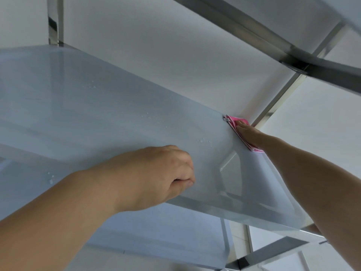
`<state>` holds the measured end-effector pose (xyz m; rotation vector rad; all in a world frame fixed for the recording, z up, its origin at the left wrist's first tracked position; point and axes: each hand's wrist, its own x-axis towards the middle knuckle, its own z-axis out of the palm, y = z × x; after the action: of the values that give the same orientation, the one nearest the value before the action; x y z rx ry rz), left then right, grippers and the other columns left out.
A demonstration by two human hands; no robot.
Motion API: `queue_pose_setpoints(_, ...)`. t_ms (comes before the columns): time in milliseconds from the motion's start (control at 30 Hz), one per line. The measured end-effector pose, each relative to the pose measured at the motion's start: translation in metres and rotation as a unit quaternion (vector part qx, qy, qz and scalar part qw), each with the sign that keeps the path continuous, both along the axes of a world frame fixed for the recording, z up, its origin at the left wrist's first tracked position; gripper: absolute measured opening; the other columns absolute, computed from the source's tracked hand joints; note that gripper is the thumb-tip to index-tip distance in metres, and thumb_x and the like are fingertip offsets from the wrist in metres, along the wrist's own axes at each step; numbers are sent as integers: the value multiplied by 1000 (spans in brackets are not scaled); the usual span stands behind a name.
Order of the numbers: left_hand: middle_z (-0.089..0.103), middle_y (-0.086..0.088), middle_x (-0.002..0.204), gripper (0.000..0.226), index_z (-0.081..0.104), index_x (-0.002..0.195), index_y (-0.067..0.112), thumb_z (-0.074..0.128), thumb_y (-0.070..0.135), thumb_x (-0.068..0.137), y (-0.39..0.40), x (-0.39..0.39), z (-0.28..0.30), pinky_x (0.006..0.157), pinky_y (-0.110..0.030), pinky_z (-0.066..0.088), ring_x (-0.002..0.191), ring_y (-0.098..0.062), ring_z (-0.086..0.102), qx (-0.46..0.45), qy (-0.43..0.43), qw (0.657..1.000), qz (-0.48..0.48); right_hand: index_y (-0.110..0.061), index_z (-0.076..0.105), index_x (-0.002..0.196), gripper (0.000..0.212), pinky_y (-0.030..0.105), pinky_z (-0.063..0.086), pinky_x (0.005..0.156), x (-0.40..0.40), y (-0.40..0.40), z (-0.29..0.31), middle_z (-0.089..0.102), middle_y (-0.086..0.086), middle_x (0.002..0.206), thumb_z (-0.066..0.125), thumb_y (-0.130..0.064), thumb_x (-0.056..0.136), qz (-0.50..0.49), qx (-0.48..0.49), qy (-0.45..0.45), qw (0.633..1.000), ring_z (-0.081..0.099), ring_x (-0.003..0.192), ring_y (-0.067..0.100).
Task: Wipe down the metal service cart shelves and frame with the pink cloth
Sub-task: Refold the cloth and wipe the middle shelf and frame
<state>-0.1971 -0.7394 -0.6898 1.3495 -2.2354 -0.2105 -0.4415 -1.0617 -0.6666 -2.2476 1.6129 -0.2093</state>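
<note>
One head-worn, wide-angle view looked forward and down from close above the cart's middle shelf [117, 114], which filled most of the picture. Both forearms reached away from the lens. The left hand [156, 173] sat nearest the camera; beyond and to its right, the right hand [248, 133] lay at the shelf's far corner. Straight frame bars [273, 42] bowed near the edges.

The metal service cart's middle shelf [101, 106] is a smooth, pale grey sheet dotted with water droplets, with square steel uprights [55, 20] at its corners. The pink cloth [239, 132], folded flat, lies along the shelf's far right edge, near the corner post.
</note>
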Motion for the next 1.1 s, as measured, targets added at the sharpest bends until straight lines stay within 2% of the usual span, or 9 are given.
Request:
queue_pose_setpoints(100, 55, 16, 108, 32, 62, 103, 28, 35, 43, 94, 1, -1, 2, 86, -31, 44, 103, -1, 45, -5, -6, 1000, -4, -15, 25, 146, 47, 27, 14, 114, 4, 21, 1, 22, 4, 154, 30, -27, 101, 25, -9, 17, 999, 19, 142, 19)
queue_pose_setpoints(200, 56, 14, 106, 40, 64, 100, 26, 30, 45, 91, 2, -2, 4, 86, -32, 44, 102, -3, 46, -10, -16, 1000, -6, -18, 18, 148, 47, 34, 3, 118, 9, 52, 4, 13, 2, 157, 24, -27, 102, 60, -32, 71, 995, 12, 144, 19)
queue_pose_setpoints(400, 59, 9, 102, 40, 65, 97, 22, 31, 42, 92, 2, -1, 6, 87, -34, 44, 100, -9, 50, -26, -30, 999, -12, -18, 14, 147, 47, 14, -6, 108, 15, 145, 7, 6, -1, 157, 26, -25, 102, 182, -63, 107, 975, 4, 144, 10)
queue_pose_setpoints(567, 57, 7, 93, 36, 62, 89, 20, 31, 38, 92, 5, -1, 6, 78, -37, 46, 90, -14, 50, -48, -41, 998, 2, -23, 7, 145, 47, 16, -7, 112, 11, 200, 5, 2, -7, 155, 24, -24, 102, 242, -62, 120, 961, -5, 139, 0)
queue_pose_setpoints(733, 56, 3, 83, 24, 60, 77, 14, 45, 27, 92, 12, 2, 10, 71, -38, 46, 79, -17, 50, -85, -4, 996, -8, -25, 4, 140, 44, 29, -2, 118, 6, 247, 5, 3, -3, 155, 25, -24, 101, 283, -60, 97, 952, -4, 144, 8)
queue_pose_setpoints(833, 52, 4, 77, 27, 53, 69, 15, 44, 27, 91, 15, 8, 14, 68, -39, 46, 74, -18, 50, -71, -19, 997, -13, -26, 3, 140, 47, 28, -3, 118, 4, 260, 8, 0, -6, 155, 22, -30, 97, 312, -62, 109, 942, -7, 143, 3)
queue_pose_setpoints(933, 57, 6, 85, 26, 57, 79, 17, 41, 34, 90, 11, 25, 18, 72, -35, 48, 84, -16, 53, -73, -93, 993, 11, -30, 0, 143, 49, 28, -5, 118, 6, 254, 15, -6, -11, 155, 18, -34, 97, 343, -64, 147, 926, -10, 142, -1)
queue_pose_setpoints(1000, 61, 8, 93, 27, 61, 86, 19, 42, 37, 87, 8, 42, 18, 74, -34, 49, 91, -14, 55, -69, -101, 992, 32, -29, 1, 145, 50, 29, -5, 118, 10, 247, 15, -5, -10, 156, 19, -33, 98, 363, -64, 151, 917, -9, 142, 1)
queue_pose_setpoints(1100, 62, 9, 93, 26, 62, 85, 19, 44, 37, 87, 7, 59, 13, 74, -34, 49, 89, -12, 56, -69, -85, 993, 39, -27, 6, 145, 50, 28, -3, 118, 18, 234, 11, 1, -10, 156, 22, -31, 99, 373, -63, 119, 918, -4, 143, 3)
